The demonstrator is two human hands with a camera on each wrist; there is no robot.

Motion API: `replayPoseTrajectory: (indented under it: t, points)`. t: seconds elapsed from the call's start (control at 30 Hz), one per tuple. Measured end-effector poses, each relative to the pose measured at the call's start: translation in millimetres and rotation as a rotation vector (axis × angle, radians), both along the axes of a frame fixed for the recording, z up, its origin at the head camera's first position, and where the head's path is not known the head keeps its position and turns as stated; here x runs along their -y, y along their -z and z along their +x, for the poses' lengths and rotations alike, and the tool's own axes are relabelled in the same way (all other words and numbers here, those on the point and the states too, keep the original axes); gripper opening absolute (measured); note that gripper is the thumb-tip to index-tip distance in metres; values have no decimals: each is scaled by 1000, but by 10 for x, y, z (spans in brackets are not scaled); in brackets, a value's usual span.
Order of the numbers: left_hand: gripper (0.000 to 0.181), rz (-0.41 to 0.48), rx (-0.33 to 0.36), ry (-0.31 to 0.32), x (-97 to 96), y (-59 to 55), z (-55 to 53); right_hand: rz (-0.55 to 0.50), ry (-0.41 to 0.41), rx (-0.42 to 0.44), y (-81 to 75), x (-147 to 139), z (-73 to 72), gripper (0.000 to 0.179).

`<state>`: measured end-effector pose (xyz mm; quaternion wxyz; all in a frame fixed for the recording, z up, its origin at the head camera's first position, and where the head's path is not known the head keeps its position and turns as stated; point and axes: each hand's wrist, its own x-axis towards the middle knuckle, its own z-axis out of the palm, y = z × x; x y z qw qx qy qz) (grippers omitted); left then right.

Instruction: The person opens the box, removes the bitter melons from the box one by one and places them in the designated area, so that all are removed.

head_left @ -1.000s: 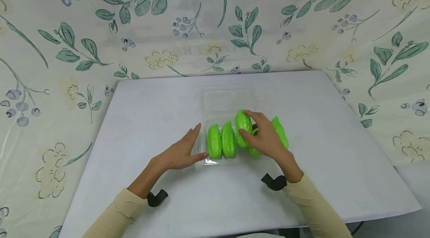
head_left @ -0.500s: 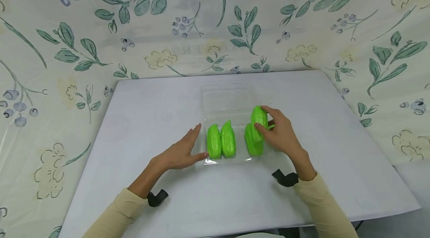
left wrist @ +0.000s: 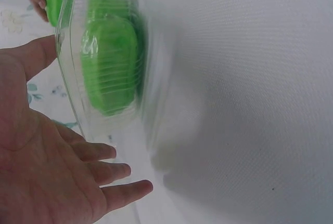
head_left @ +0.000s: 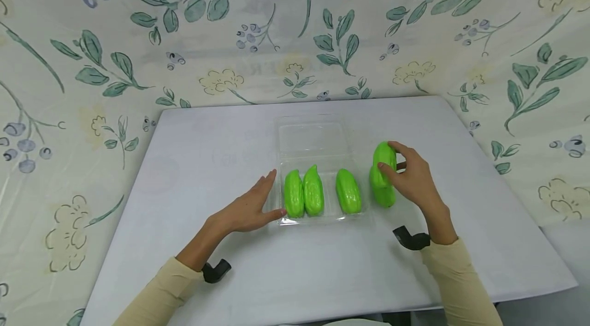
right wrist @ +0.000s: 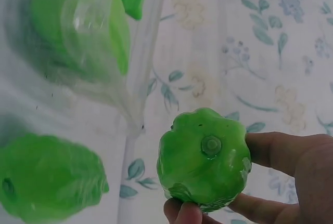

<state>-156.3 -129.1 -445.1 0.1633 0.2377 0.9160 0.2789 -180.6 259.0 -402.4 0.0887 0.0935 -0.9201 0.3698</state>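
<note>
My right hand (head_left: 412,177) pinches a bright green, glossy, ribbed gourd (head_left: 384,157) between thumb and fingers, right of the clear plastic box. In the right wrist view the held gourd (right wrist: 204,154) shows its round stem end. Partly hidden below it, another green gourd (head_left: 383,195) lies on the table. Inside the open box (head_left: 329,217) are two gourds side by side at the left, the nearer-left one (head_left: 294,194) and its neighbour (head_left: 313,193), and a third gourd (head_left: 348,192) at the right. My left hand (head_left: 249,208) is spread, its thumb touching the box rim (left wrist: 63,73).
The box's transparent lid (head_left: 311,134) lies folded back behind it. All this stands on a white table (head_left: 221,152), with a floral-patterned cloth (head_left: 258,19) behind and at the sides. Dark straps (head_left: 215,271) hang at both wrists.
My right hand has carried the gourd rightward, from over the box to above the gourd on the table. The right gourd in the box is uncovered now. My left hand has stayed put.
</note>
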Motion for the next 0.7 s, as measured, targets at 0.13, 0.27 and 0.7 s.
replayPoseTrajectory:
  t: [0.13,0.27,0.7]
  points:
    - [103,-15,-6,0,-8,-5,-8,17,24,10,2,-122,-20,57]
    - [103,-24,-3,-4,-20,-10,-14,43,52,40,20,-260,-35,58]
    - [101,-41,-1,-19,-49,-24,-9,127,57,210,155,-521,-41,61]
